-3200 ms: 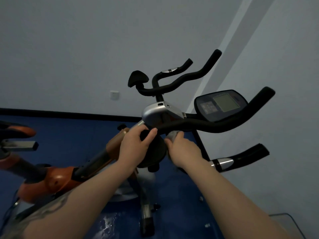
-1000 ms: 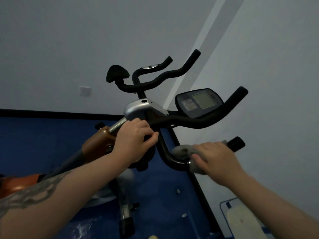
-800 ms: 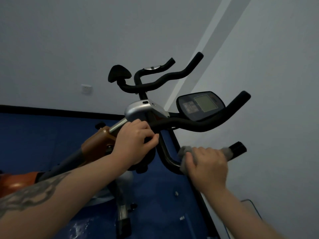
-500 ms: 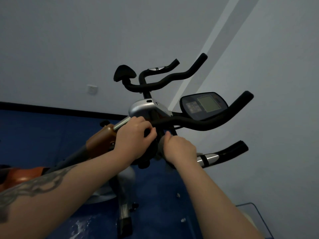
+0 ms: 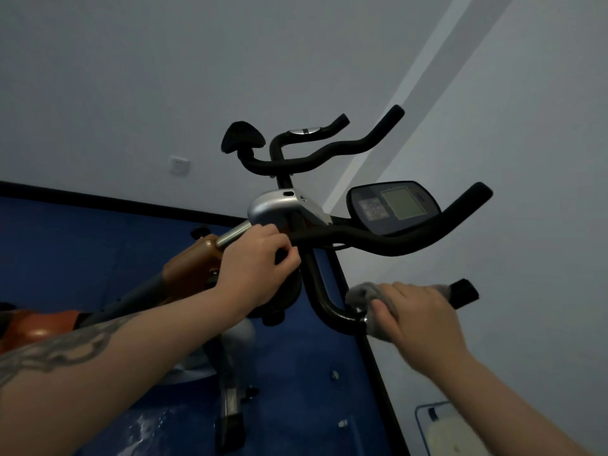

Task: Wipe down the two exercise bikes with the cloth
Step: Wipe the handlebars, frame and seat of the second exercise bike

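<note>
The fingers of the right hand (image 5: 419, 319) are curled over a grey cloth (image 5: 363, 296), wrapping it round the lower right handlebar (image 5: 332, 311) of the near exercise bike (image 5: 283, 209), with the thumb tucked along the cloth's near side. That bar runs down from the bike's silver stem housing (image 5: 276, 209), bends, and then lies roughly level, its long axis pointing out to the right toward the wall; its black end cap (image 5: 464, 292) sticks out just past the knuckles. The cloth follows the same line, bunched at the bend end and showing as a thin grey strip next to the cap. The right wrist is fairly straight and the forearm comes up from the lower right corner. The left hand (image 5: 260, 268) has its fingers clenched round a dark part just below the silver housing, thumb pressed against the forefinger; what exactly it grips is hidden by the hand. Its tattooed forearm reaches in from the lower left. Right of the housing sits the console (image 5: 393, 207), screen tilted toward the camera, and below it the upper right handlebar (image 5: 411, 240) sweeps out and up to the right. Behind the housing stand the second bike's handlebars (image 5: 316, 159), also pointing up to the right. Under the housing lies blue flooring (image 5: 65, 248).
</note>
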A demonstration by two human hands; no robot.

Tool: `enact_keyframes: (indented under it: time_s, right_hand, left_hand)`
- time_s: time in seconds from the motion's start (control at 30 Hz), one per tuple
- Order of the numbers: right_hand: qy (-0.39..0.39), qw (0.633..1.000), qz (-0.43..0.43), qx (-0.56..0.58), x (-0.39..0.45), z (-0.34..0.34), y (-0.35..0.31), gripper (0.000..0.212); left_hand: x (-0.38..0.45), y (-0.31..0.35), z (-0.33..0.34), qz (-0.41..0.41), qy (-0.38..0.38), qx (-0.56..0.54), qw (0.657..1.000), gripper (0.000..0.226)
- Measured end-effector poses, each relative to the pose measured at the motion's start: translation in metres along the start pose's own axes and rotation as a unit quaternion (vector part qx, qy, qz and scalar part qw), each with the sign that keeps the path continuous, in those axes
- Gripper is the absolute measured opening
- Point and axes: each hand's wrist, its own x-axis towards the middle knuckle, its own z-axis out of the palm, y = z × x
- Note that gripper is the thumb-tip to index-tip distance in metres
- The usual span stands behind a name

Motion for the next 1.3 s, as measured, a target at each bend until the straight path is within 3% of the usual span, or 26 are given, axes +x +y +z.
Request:
enact_keyframes:
  time_s: [0.13,0.23,0.37,0.5,0.6,0.77,0.83,1.03,1.13,1.3]
  right_hand:
    - [-0.009,0.996,0.068,-0.051,0.024,0.023,-0.069,0.042]
    - [-0.106,0.984,0.1,-0.1,0.045,0.022,-0.095,0.045]
    - [-0.151,0.982,0.109,0.019,0.075,0.03,-0.089,0.037]
    - [-0.146,0.968,0.185,0.084,0.08,0.031,-0.092,0.044]
    - [-0.116,0.988,0.087,0.045,0.049,0.017,-0.091,0.047]
    - [-0.086,0.992,-0.085,0.024,0.026,-0.003,-0.044,0.052]
    - [-0.072,0.992,-0.105,0.006,0.013,-0.005,-0.021,0.047]
    - [-0.028,0.997,-0.039,-0.053,0.019,0.021,-0.054,0.053]
    - [-0.099,0.993,0.027,-0.064,0.039,0.015,-0.081,0.057]
    - [-0.196,0.97,0.12,0.076,0.078,0.047,-0.076,0.053]
  left_hand:
    - [0.001,0.0,-0.002,-0.002,0.005,0.004,1.0,0.026]
    - [0.001,0.0,-0.001,0.0,0.016,0.01,1.0,0.024]
    - [0.0,0.002,0.0,-0.001,0.014,0.006,1.0,0.024]
    - [-0.001,0.003,-0.002,-0.002,0.003,-0.005,1.0,0.026]
    - [-0.002,0.002,-0.002,0.001,-0.003,-0.006,1.0,0.026]
    - [-0.002,-0.001,-0.001,0.005,-0.005,-0.006,1.0,0.025]
    - [-0.002,-0.001,0.0,0.004,0.0,-0.009,1.0,0.024]
    - [0.0,-0.003,0.002,0.002,0.014,-0.002,1.0,0.021]
    - [0.0,-0.002,0.001,0.002,0.016,-0.004,1.0,0.026]
    - [0.001,0.001,-0.001,-0.007,0.01,0.0,1.0,0.029]
